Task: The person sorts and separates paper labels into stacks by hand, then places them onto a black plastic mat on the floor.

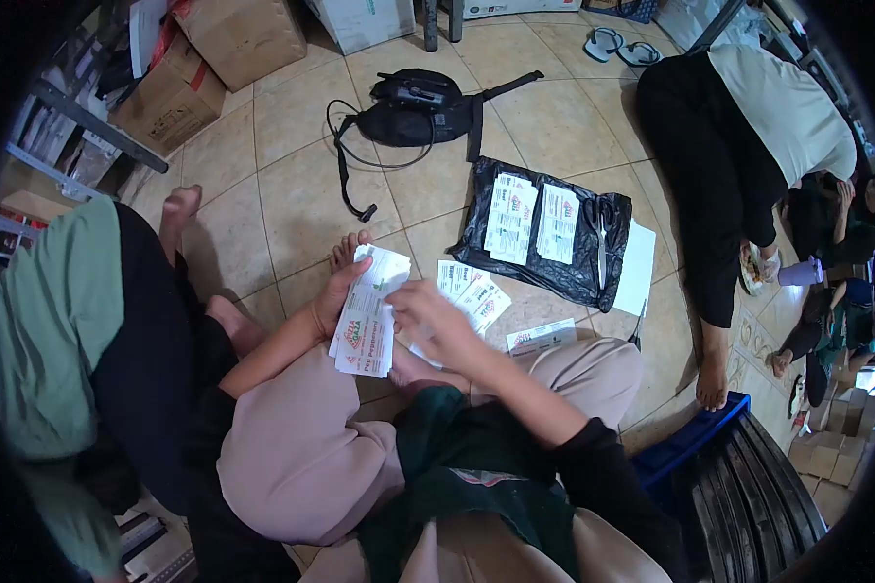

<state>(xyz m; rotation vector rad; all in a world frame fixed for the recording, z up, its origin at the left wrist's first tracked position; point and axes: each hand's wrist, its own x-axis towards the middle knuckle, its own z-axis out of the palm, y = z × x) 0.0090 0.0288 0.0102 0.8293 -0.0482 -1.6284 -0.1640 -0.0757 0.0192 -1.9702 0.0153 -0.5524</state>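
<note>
My left hand (335,293) is closed round a stack of white printed labels (367,325), held upright over my lap. My right hand (436,325) is beside the right edge of the stack, blurred, with its fingers bent; what they hold, if anything, cannot be made out. Loose labels (476,296) lie on the floor just beyond my right hand, and another label (542,335) lies near my right knee. Farther out, a black plastic bag (469,233) bears two label piles (512,219) and scissors (601,243).
A black waist bag (418,109) with straps lies on the tiles ahead. One person (68,330) sits close at my left; another (715,146) is at the right. A dark ribbed container (739,496) stands at the lower right. Cardboard boxes (170,92) are at the upper left.
</note>
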